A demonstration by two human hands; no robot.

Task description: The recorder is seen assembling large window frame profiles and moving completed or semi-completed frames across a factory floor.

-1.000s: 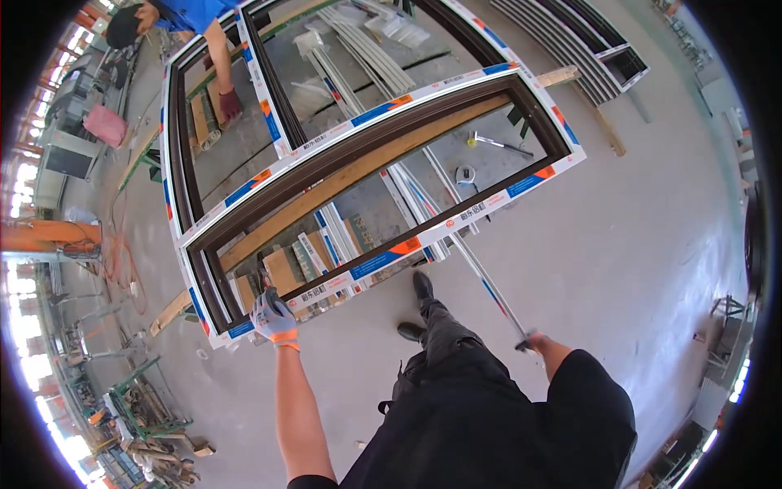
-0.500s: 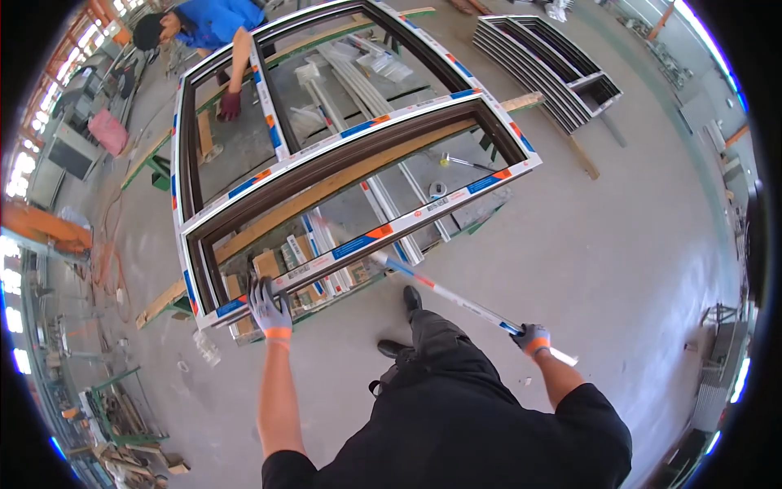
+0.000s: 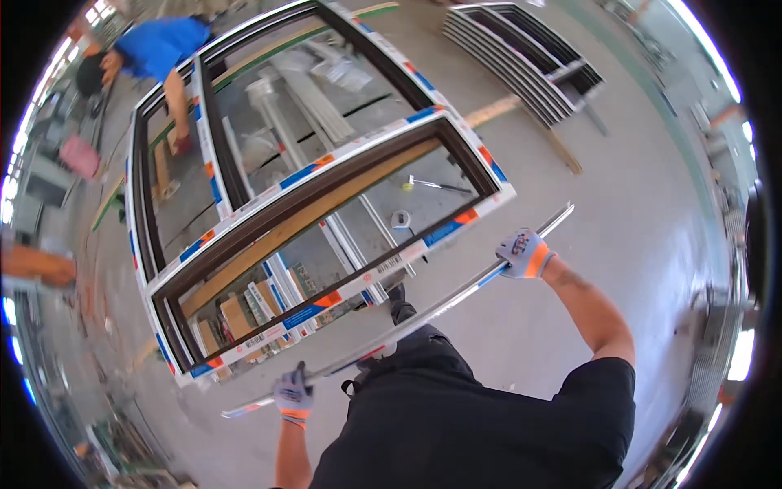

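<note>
A long, narrow profile strip (image 3: 440, 308) with white, blue and red film slants across in front of my body. My left hand (image 3: 294, 393), in a grey and orange glove, is closed around it near its lower left end. Near the upper right end, my right hand (image 3: 524, 253), gloved the same way, grips it with fingers wrapped round. Just beyond the strip lies a large window frame (image 3: 350, 287), brown inside, its outer faces covered in white, blue and orange film. The strip runs roughly along the frame's near bar, apart from it on my side.
A co-worker in blue (image 3: 163, 47) reaches over the frame's far left part. Through its openings show a hammer (image 3: 440, 185), a tape roll (image 3: 400, 219) and white profiles (image 3: 314, 106). Wooden beams (image 3: 497, 111) pass beneath. Stacked frames (image 3: 521, 61) stand at far right.
My left hand has left the frame's near bar and now holds the strip. My right hand has moved forward, swinging the strip crosswise before me. The frame appears shifted left in view.
</note>
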